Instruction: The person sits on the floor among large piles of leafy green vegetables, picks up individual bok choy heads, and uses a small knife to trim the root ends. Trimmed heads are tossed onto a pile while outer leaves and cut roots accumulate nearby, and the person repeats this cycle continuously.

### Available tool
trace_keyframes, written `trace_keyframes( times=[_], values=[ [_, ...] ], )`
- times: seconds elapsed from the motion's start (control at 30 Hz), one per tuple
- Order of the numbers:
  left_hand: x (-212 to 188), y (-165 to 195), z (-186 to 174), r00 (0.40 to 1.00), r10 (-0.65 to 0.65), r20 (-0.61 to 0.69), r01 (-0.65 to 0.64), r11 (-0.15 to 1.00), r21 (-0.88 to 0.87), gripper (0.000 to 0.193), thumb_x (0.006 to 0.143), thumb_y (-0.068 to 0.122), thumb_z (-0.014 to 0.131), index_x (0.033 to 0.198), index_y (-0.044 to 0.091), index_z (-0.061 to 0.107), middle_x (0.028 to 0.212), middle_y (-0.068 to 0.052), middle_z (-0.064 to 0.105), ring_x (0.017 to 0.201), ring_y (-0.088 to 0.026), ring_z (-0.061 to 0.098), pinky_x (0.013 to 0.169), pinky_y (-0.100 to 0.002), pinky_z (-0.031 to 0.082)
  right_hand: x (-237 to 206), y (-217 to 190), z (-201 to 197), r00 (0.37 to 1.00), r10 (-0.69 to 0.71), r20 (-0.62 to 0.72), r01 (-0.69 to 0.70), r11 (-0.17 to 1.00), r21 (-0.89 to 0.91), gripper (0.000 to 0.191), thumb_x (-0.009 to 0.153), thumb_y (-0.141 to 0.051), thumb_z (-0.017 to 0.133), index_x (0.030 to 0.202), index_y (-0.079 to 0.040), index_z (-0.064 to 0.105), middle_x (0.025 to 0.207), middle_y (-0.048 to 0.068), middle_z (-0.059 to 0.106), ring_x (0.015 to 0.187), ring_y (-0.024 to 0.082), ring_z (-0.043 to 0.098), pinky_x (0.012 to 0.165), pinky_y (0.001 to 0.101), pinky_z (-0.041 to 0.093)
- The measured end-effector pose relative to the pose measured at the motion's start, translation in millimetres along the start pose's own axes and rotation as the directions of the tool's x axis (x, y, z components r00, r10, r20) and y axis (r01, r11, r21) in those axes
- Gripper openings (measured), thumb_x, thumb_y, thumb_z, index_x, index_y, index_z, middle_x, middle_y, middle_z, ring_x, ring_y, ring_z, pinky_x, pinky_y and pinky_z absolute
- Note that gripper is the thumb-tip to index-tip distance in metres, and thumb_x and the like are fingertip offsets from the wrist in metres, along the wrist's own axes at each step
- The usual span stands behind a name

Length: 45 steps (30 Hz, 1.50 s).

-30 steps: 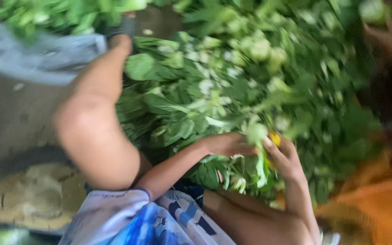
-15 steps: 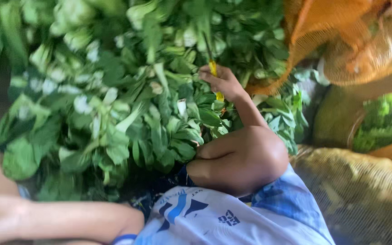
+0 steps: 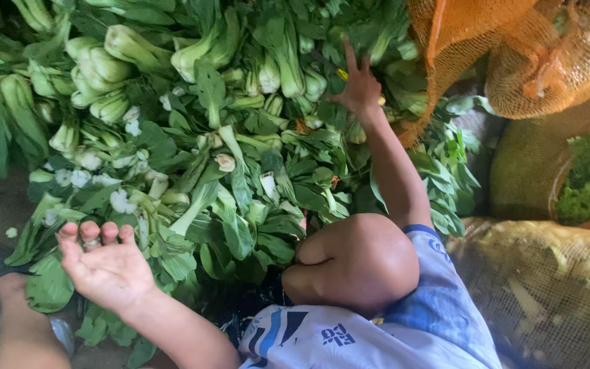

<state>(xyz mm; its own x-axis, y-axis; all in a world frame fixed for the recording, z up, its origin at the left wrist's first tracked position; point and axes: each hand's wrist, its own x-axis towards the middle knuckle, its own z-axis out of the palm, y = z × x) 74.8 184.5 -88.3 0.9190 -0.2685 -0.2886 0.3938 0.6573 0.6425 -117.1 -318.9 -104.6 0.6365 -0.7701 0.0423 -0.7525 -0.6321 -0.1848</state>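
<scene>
The greens (image 3: pixel 192 137) lie heaped, stalks pointing mostly up-frame. The left hand (image 3: pixel 107 266) is open, palm up, empty. The right hand (image 3: pixel 360 85) reaches out, fingers spread on leaves, holding nothing.

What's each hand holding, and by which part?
Left hand: nothing, palm open over the bok choy pile. Right hand: reaching into the greens; any grip cannot be told.
</scene>
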Motion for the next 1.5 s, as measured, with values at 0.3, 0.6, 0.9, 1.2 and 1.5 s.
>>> trace_keyframes(
  times=[0.3,0.6,0.9,1.2,1.5],
  values=[
    [6,-14,-4,0.998,-0.06,-0.029,0.058,0.996,-0.073,0.016,0.108,0.029,0.064,0.114,0.014,0.061,0.101,0.001,0.056,0.086,-0.015,0.049,0.085,-0.035,0.041,4,19,3,0.994,0.09,-0.068,-0.055,0.912,0.406,0.047,0.081,-0.008,0.079,0.125,-0.006,0.065,0.102,0.016,0.077,0.092,0.031,0.074,0.075,0.0431,0.058],
    [10,-118,33,0.846,-0.471,0.249,0.511,0.851,-0.124,0.034,0.108,0.032,0.059,0.119,0.001,0.064,0.109,-0.014,0.064,0.101,-0.027,0.061,0.092,-0.04,0.049,-34,-65,-73,0.978,-0.134,0.158,-0.043,0.612,0.79,0.043,0.088,0.005,0.061,0.129,-0.005,0.065,0.116,0.003,0.071,0.106,0.012,0.066,0.093,0.0305,0.055],
    [-4,-99,51,0.916,-0.172,0.364,0.301,0.893,-0.335,0.079,0.095,0.049,0.07,0.147,-0.005,0.046,0.153,-0.014,0.054,0.138,-0.023,0.056,0.121,-0.04,0.042,-94,-190,-77,0.553,-0.732,0.398,0.022,0.49,0.871,0.066,0.072,0.012,0.075,0.135,-0.002,0.057,0.132,0.004,0.061,0.122,0.011,0.056,0.104,0.0303,0.048],
    [12,-2,21,0.928,0.243,0.283,-0.303,0.933,0.194,0.101,0.065,0.021,0.1,0.143,0.004,0.037,0.133,-0.008,0.058,0.125,-0.016,0.063,0.107,-0.034,0.058,-99,-266,-161,0.676,-0.703,0.221,0.513,0.664,0.545,0.011,0.1,-0.007,0.064,0.109,-0.001,0.067,0.086,0.006,0.071,0.078,0.01,0.067,0.07,0.0255,0.054],
    [-18,41,33,0.917,0.275,0.29,-0.387,0.789,0.477,0.086,0.062,0.023,0.099,0.133,0.005,0.056,0.122,-0.007,0.071,0.113,-0.016,0.07,0.101,-0.033,0.058,-140,-358,-183,0.249,-0.957,0.148,0.937,0.276,0.212,0.053,0.101,-0.054,0.054,0.08,-0.005,0.054,0.066,0.01,0.052,0.06,0.031,0.055,0.056,0.0437,0.045]
  ],
)
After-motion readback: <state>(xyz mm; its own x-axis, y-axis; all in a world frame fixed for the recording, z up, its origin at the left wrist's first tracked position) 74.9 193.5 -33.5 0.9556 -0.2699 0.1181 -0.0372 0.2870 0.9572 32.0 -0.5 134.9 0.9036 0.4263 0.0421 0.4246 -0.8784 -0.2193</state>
